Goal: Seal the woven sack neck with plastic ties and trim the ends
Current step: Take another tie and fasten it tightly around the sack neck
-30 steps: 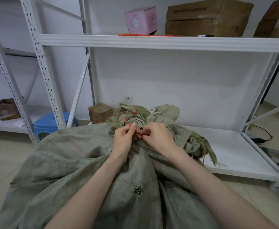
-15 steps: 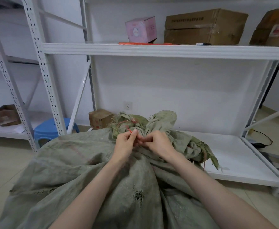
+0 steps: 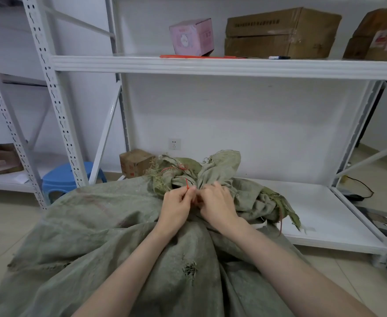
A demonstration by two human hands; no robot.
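Observation:
A large grey-green woven sack (image 3: 101, 236) fills the lower half of the view, its gathered neck (image 3: 201, 172) bunched just beyond my hands. A thin red plastic tie (image 3: 187, 184) sticks up from the neck. My left hand (image 3: 176, 208) pinches the tie between thumb and fingers. Close against it on the right, my right hand (image 3: 217, 205) has its fingers curled at the same spot on the neck. What the right fingers hold is hidden. More red ties (image 3: 201, 56) lie on the upper shelf.
A white metal rack (image 3: 211, 66) stands behind the sack with cardboard boxes (image 3: 279, 33) and a pink box (image 3: 191, 37) on top. A blue stool (image 3: 69, 177) and a small carton (image 3: 135, 162) sit on the floor to the left. The low shelf board (image 3: 325, 213) lies at right.
The view has tipped down a little, so the shelf sits higher in frame. Both hands stay together at the sack neck, working the red tie with small finger movements.

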